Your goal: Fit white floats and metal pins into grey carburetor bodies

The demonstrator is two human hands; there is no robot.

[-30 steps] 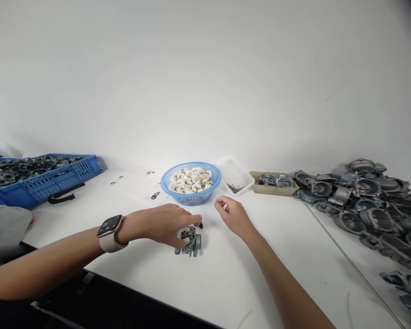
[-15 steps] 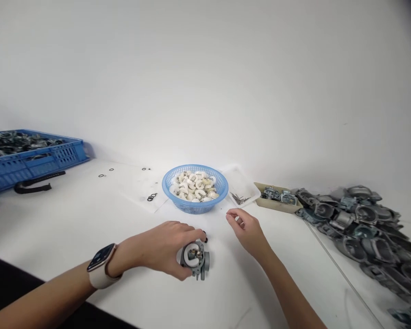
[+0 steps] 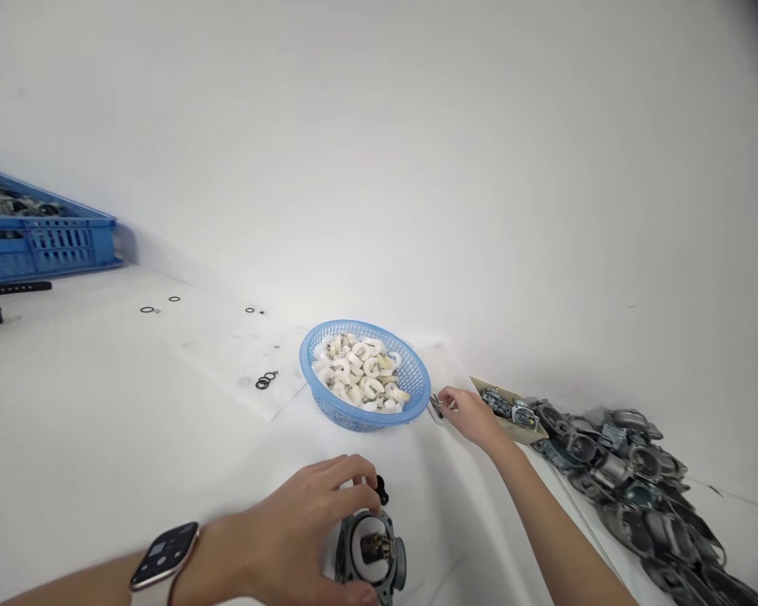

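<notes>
My left hand (image 3: 303, 530), with a watch on its wrist, grips a metal carburetor body (image 3: 397, 562) on the white table near the bottom centre. A white U-shaped float sits in the top of that body, and a small black part (image 3: 381, 490) shows just beyond it. My right hand (image 3: 471, 414) reaches into a white tray (image 3: 439, 349), its fingers pinched at the small metal pins (image 3: 436, 407). Whether a pin is between the fingertips is too small to tell. A blue basket (image 3: 366, 419) of white floats stands left of my right hand.
A blue crate (image 3: 63, 246) of metal parts stands at the far left, near a black strap (image 3: 13, 289). Black rings (image 3: 266, 380) lie left of the basket. At the right are a beige box (image 3: 525, 433) of carburetor parts and a heap of metal bodies (image 3: 644, 463).
My right hand has moved forward from above the bare table into the tray with the pins. My left hand still holds the carburetor body. The whole view has shifted and tilted.
</notes>
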